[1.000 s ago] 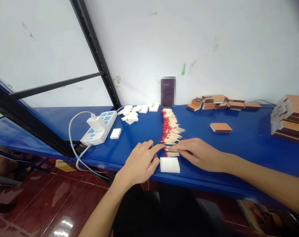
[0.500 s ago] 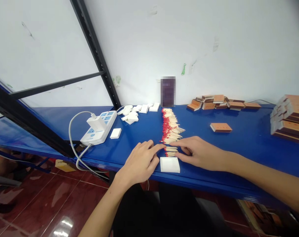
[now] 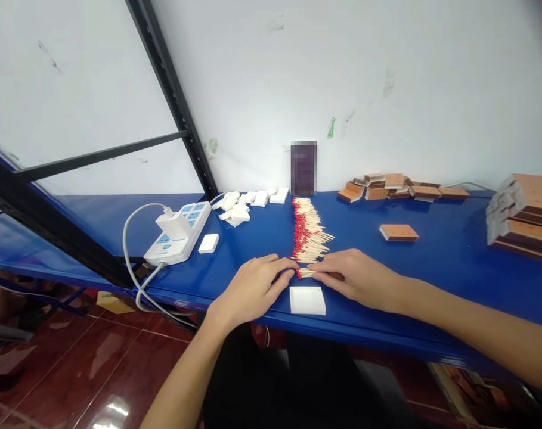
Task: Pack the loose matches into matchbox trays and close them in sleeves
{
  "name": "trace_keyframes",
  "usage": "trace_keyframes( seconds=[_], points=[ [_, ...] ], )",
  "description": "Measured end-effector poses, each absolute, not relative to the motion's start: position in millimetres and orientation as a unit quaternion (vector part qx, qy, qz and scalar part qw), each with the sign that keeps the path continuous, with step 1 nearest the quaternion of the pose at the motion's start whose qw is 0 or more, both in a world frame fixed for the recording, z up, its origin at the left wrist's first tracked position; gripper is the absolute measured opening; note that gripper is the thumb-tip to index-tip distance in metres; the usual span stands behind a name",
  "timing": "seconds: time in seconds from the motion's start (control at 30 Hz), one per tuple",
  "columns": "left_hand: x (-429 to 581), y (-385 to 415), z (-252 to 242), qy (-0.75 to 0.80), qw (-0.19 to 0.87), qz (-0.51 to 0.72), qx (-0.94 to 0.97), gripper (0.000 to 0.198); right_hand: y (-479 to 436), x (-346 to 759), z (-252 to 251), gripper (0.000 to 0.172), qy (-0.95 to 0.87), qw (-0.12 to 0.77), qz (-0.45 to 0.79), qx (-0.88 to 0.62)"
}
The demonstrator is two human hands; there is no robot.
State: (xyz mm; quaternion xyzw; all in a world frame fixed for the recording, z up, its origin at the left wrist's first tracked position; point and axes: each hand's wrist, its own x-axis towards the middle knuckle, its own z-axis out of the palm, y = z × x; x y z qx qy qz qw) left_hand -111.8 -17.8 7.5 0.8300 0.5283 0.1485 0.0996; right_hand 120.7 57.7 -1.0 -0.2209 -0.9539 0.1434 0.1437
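Note:
A small bunch of matches with red heads lies between my two hands on the blue shelf. My left hand has its thumb and forefinger closed together at the red heads. At the plain wooden ends, my right hand pinches the same bunch between thumb and fingers. Just behind the fingers stretches a long pile of loose matches, heads to the left. A shallow white matchbox tray sits in front of the bunch, near the shelf's front edge, with nothing in it.
White trays are heaped at the back left, with a single white block nearer. A power strip with a cable stands left. Matchboxes lie at the back right, one matchbox apart, and a stack far right.
The small separate rows of matches have been drawn together into one bunch. My right fingers have closed on its wooden ends, and my left thumb and forefinger have come together at its heads.

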Motion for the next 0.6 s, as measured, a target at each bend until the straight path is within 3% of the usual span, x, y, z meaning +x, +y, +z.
trace_keyframes(
  seconds=[0.3,0.6],
  points=[
    [-91,8,48,0.499,0.019,-0.052,0.865,0.018,55,120,-5,0.025,-0.957,0.152,0.020,-0.246],
    [-81,15,54,0.480,0.014,-0.113,0.870,0.022,53,120,-7,0.023,-0.957,0.151,-0.025,-0.247]
  ],
)
